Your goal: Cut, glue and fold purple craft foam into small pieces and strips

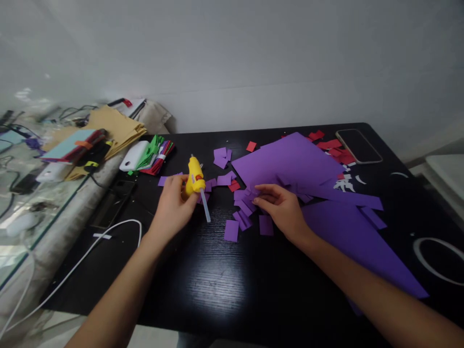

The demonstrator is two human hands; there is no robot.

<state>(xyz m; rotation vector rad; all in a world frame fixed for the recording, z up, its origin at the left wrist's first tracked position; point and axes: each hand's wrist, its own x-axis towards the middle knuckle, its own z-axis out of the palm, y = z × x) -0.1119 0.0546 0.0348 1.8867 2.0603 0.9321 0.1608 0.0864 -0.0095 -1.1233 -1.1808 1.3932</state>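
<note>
My left hand (173, 207) is closed around a yellow glue gun (195, 180) with a clear glue stick poking out toward me, held just above the black table (217, 285). My right hand (280, 205) rests on a cluster of small purple paper squares (243, 209), its fingers curled and pinching at one of them. Large purple paper sheets (290, 162) lie just beyond and to the right of that hand. More purple squares (222, 157) and red paper bits (251, 146) are scattered behind the glue gun.
A phone (358, 145) lies at the table's far right by red scraps (335, 150). A stack of coloured paper (155, 154), a white box (133, 155), brown envelopes (116, 126) and a white cable (108, 232) sit at left. A glass surface (32, 203) adjoins the table.
</note>
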